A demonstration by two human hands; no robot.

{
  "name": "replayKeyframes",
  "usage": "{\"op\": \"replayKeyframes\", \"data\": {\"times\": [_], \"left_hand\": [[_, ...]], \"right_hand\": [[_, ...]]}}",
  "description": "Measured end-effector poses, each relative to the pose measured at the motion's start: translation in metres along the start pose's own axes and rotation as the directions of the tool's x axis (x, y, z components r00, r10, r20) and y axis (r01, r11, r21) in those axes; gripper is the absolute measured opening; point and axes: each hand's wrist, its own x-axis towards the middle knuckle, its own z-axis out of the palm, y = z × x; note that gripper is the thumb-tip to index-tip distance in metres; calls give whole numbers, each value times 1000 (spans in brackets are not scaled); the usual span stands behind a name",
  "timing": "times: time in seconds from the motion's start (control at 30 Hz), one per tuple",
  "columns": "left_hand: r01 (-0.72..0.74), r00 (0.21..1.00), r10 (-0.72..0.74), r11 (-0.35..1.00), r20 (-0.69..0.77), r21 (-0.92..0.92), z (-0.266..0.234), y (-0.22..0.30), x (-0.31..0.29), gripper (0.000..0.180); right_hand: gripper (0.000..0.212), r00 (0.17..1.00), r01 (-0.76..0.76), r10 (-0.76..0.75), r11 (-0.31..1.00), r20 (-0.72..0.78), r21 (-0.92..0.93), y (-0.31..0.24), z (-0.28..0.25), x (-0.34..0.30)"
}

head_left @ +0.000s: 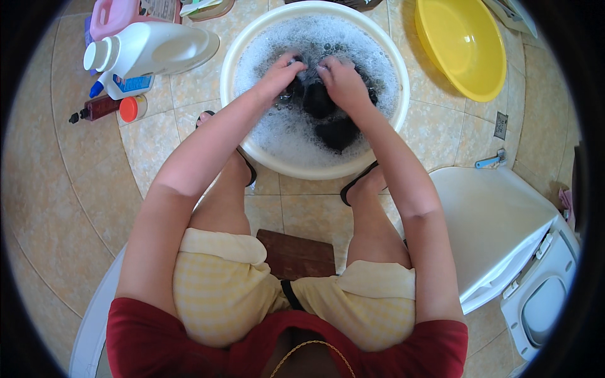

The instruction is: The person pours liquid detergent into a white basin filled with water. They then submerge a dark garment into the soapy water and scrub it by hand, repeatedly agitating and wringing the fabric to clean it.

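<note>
A round white basin [309, 171] stands on the tiled floor between my feet, holding water covered in white suds [277, 135]. In the middle of it lies a wet black cloth [319, 102], partly under the foam. My left hand [282, 75] is in the suds with its fingers closed around part of the cloth. Close to its right, my right hand [342, 82] grips the cloth too, its knuckles up and its fingertips hidden. Both hands are slightly smeared by motion. The exact kind of garment cannot be made out.
Left of the basin are a large white bottle [157, 49], a pink jug [126, 17], a dark red bottle [101, 108] and an orange-lidded jar [130, 109]. A yellow basin [463, 47] is at the right, near a floor drain [501, 125] and a white toilet [491, 220].
</note>
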Motion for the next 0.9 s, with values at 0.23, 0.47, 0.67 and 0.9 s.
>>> {"op": "replayKeyframes", "data": {"times": [0.23,0.47,0.67,0.9], "left_hand": [[145,927,84,820,366,-554,5,-5,6,51],[139,989,-104,898,104,-418,21,13,-17,42],[144,987,-160,922,-14,-360,22,23,-34,34],[-403,836,369,915,-406,1,5,-7,-6,31]], "right_hand": [[17,920,355,-337,933,-199,61,-106,-22,-20],[23,914,301,-315,949,-255,-93,-94,-20,-2],[28,939,217,-161,963,-304,161,-76,-19,9],[21,974,12,-6,1000,-226,25,-34,-33,-10]]}}
